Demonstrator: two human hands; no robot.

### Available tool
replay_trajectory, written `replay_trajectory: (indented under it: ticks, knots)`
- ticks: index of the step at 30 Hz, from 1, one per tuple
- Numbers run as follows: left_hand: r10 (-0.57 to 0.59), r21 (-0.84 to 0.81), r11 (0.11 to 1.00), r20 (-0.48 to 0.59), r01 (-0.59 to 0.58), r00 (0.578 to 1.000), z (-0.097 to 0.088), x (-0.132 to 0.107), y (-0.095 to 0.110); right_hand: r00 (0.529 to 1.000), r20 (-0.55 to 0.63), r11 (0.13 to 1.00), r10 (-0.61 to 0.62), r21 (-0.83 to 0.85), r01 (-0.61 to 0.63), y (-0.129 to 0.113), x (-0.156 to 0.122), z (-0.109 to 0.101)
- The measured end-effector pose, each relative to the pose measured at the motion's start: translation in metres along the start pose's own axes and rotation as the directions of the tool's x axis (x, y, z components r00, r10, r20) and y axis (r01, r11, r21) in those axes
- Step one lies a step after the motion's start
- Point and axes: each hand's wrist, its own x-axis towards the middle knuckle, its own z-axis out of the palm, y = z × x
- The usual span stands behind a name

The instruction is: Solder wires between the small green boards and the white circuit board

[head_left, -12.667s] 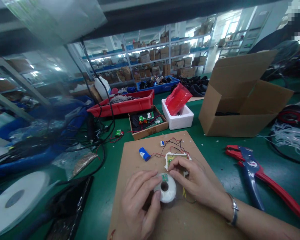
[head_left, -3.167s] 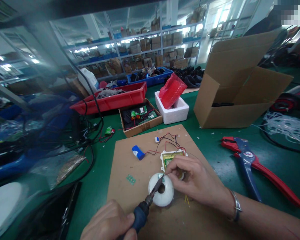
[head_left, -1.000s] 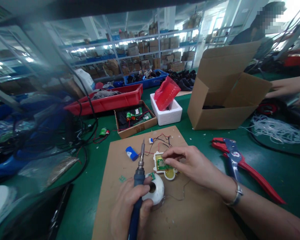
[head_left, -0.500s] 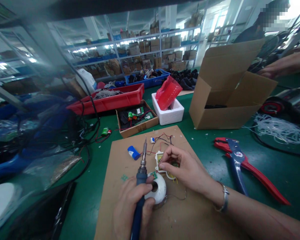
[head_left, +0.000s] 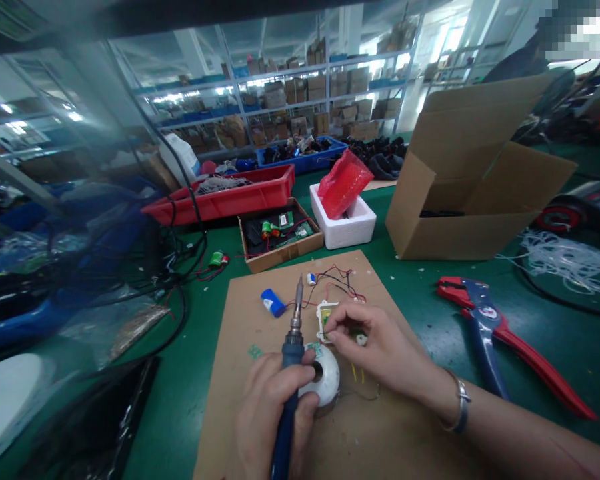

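My left hand (head_left: 265, 400) is closed around a blue-handled soldering iron (head_left: 294, 340), its metal tip pointing away from me. The thumb and fingers of this hand also touch a white spool (head_left: 330, 383) lying on the cardboard, with a small green circuit board (head_left: 316, 348) at its top edge. My right hand (head_left: 383, 337) is pinched shut at the lower edge of a small white-framed part (head_left: 321, 317) with a yellow-green inside. What sits between those fingertips is too small to tell. Yellow wire ends (head_left: 359, 373) show below the hand.
On the cardboard sheet (head_left: 240, 327) lie a blue battery (head_left: 273, 303) and thin red and black wires (head_left: 343, 273). Red-and-blue pliers (head_left: 490, 317) lie to the right. Behind stand a parts box (head_left: 285, 255), a white foam box (head_left: 350, 233), a red tray (head_left: 230, 207) and an open carton (head_left: 460, 237).
The view has shifted slightly, so everything sits a little further right. Under my right hand, the yellow wires and a round piece show differently. The other person's hand behind the carton has left view.
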Motion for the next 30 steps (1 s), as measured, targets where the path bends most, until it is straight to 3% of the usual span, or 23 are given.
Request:
replay_trajectory:
  ticks: [5, 8, 20, 30]
  knots:
    - [0.008, -0.003, 1.000, 0.024, -0.008, 1.000, -0.002, 0.001, 0.001, 0.982, 0.047, 0.976, -0.184, -0.111, 0.189, -0.010, -0.003, -0.002]
    - [0.006, -0.003, 1.000, 0.033, -0.006, 0.999, -0.003, 0.002, 0.002, 0.972, 0.065, 0.966, -0.225, -0.111, 0.232, -0.009, -0.005, -0.003]
    - [0.034, -0.012, 0.999, 0.033, -0.033, 0.999, -0.001, 0.003, 0.002, 0.998, 0.066, 0.992, -0.020, -0.124, 0.028, -0.012, 0.002, 0.001]
    - [-0.022, -0.062, 0.998, 0.088, 0.028, 0.996, -0.006, 0.002, 0.006, 0.988, 0.087, 0.958, -0.125, -0.248, 0.143, -0.018, 0.003, 0.001]
